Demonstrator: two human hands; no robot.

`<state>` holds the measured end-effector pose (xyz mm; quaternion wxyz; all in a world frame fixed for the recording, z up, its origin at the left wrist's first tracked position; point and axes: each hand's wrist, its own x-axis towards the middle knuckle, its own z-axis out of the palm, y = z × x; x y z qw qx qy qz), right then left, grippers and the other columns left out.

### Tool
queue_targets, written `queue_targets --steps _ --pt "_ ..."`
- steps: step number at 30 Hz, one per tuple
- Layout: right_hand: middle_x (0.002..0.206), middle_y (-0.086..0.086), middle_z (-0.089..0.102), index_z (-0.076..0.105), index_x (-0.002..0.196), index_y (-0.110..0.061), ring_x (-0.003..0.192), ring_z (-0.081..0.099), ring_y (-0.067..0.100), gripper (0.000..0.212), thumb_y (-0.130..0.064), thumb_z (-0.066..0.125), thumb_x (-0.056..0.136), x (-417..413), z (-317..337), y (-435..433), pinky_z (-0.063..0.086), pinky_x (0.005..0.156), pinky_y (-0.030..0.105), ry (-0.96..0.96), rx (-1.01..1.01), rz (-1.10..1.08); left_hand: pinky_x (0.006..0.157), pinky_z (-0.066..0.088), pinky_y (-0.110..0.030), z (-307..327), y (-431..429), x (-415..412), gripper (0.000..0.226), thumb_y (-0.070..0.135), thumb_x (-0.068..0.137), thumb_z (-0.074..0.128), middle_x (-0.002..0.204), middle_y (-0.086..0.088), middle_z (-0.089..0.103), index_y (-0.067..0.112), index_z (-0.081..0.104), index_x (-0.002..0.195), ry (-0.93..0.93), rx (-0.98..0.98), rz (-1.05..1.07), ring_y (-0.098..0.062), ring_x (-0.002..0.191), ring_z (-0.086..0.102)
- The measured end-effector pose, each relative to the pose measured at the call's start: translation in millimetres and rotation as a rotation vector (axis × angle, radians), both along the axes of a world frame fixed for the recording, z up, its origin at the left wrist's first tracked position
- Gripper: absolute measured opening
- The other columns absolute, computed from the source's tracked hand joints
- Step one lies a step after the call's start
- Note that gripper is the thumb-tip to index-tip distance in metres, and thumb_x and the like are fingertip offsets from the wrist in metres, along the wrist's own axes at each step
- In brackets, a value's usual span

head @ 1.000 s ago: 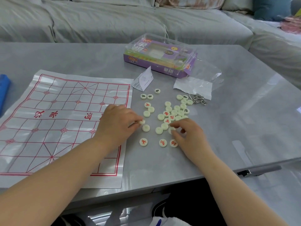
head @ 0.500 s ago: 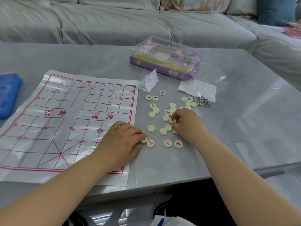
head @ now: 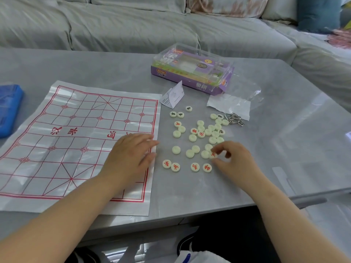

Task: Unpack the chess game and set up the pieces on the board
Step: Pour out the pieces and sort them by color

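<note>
cream pieces (head: 176,150) lie loose on the tabletop (head: 275,152) beside the board (head: 76,154). my right grip (head: 234,161) pinches one red-marked piece (head: 213,155) — a careless lift may scatter its neighbours; my left grip (head: 131,156) rests flat on the board edge.

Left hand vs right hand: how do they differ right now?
Place: the left hand rests on the right edge of the board; the right hand is over the bare table, beside the loose pieces.
Grip: the left hand's fingers lie fairly straight with nothing seen in them; the right hand pinches a red-marked piece between thumb and fingertips.
Shared: both are palm down, at the near side of the table.
</note>
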<state>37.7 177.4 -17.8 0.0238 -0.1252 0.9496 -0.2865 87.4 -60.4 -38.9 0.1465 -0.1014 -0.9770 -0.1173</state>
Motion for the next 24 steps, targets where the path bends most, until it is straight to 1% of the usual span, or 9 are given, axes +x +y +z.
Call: queue_targets --steps 1,3,5,7,10,13,16,21,24 --pt "0.074 -0.026 0.042 0.055 0.086 -0.026 0.079 0.038 0.007 0.014 -0.014 0.062 0.082 5.9 -2.7 5.2 0.027 0.06 0.017 -0.007 -0.004 -0.001 0.095 0.036 -0.047 2.4 -3.3 -0.6 0.048 0.036 0.083 0.035 0.121 -0.011 0.06 0.011 0.062 0.113 -0.072 -0.01 0.047 -0.032 0.113 0.056" --pt "0.073 -0.024 0.043 0.054 0.082 -0.027 0.072 0.04 0.003 0.017 -0.014 0.063 0.082 12.8 -8.9 12.0 0.031 0.062 0.01 -0.007 -0.035 -0.015 0.112 0.006 -0.038 -0.7 -12.4 -0.8 0.056 0.043 0.089 0.027 0.15 -0.005 0.023 0.02 0.034 0.139 -0.259 -0.045 0.153 -0.023 0.14 0.017" --pt "0.075 -0.021 0.044 0.058 0.084 -0.024 0.069 0.039 -0.003 0.015 -0.01 0.063 0.081 15.2 -14.6 12.9 0.028 0.06 0.014 0.004 -0.045 -0.017 0.113 -0.006 -0.033 -8.1 -17.9 0.6 0.059 0.052 0.091 0.016 0.154 0.003 0.001 0.027 0.012 0.144 -0.377 -0.114 0.237 -0.016 0.141 -0.005" --pt "0.08 -0.015 0.047 0.063 0.091 -0.018 0.069 0.038 -0.005 0.014 -0.008 0.062 0.081 15.4 -17.7 9.9 0.03 0.062 0.012 0.01 -0.035 -0.005 0.113 -0.005 -0.033 -9.5 -15.6 3.8 0.062 0.056 0.089 0.009 0.154 0.003 -0.002 0.029 0.007 0.144 -0.41 -0.102 0.294 -0.015 0.141 -0.006" --pt "0.088 -0.01 0.049 0.064 0.099 -0.014 0.071 0.039 -0.005 0.018 -0.009 0.06 0.083 15.5 -19.0 4.8 0.032 0.064 0.005 0.011 -0.025 0.021 0.113 -0.003 -0.034 -5.9 -9.9 2.5 0.056 0.049 0.094 0.02 0.155 0.001 -0.002 0.027 0.008 0.145 -0.434 -0.064 0.354 -0.017 0.142 -0.005" --pt "0.092 -0.009 0.048 0.063 0.106 -0.015 0.076 0.04 0.004 0.023 -0.01 0.058 0.084 15.3 -17.4 -0.5 0.029 0.066 0.013 0.0 -0.002 0.033 0.113 -0.002 -0.035 -4.1 -9.8 -7.9 0.056 0.048 0.094 0.021 0.155 -0.001 0.0 0.026 0.01 0.145 -0.439 -0.035 0.407 -0.019 0.142 -0.003" --pt "0.094 -0.009 0.047 0.063 0.107 -0.015 0.085 0.039 0.007 0.024 -0.01 0.057 0.085 14.5 -16.6 -3.9 0.028 0.074 0.013 -0.009 0.004 0.041 0.114 0.0 -0.037 -2.6 -15.6 -21.3 0.056 0.048 0.095 0.022 0.155 -0.002 0.001 0.024 0.011 0.145 -0.445 -0.016 0.432 -0.02 0.142 -0.002" --pt "0.084 -0.014 0.05 0.065 0.103 -0.015 0.072 0.042 -0.001 0.02 -0.011 0.061 0.083 10.9 -10.5 -0.6 0.033 0.065 0.005 -0.007 -0.063 0.044 0.114 0.0 -0.038 -0.2 -28.3 -33.0 0.057 0.048 0.094 0.024 0.154 -0.003 0.007 0.022 0.015 0.144 -0.41 -0.009 0.416 -0.02 0.142 0.002" --pt "0.091 -0.007 0.052 0.064 0.103 -0.014 0.072 0.042 0.005 0.021 -0.007 0.058 0.084 -2.8 -2.9 -1.2 0.028 0.061 0.014 0.008 -0.097 0.005 0.113 0.003 -0.035 7.9 -21.2 -34.4 0.05 0.039 0.095 0.032 0.151 -0.002 0.022 0.018 0.03 0.14 -0.273 0.032 0.373 -0.02 0.139 0.016"
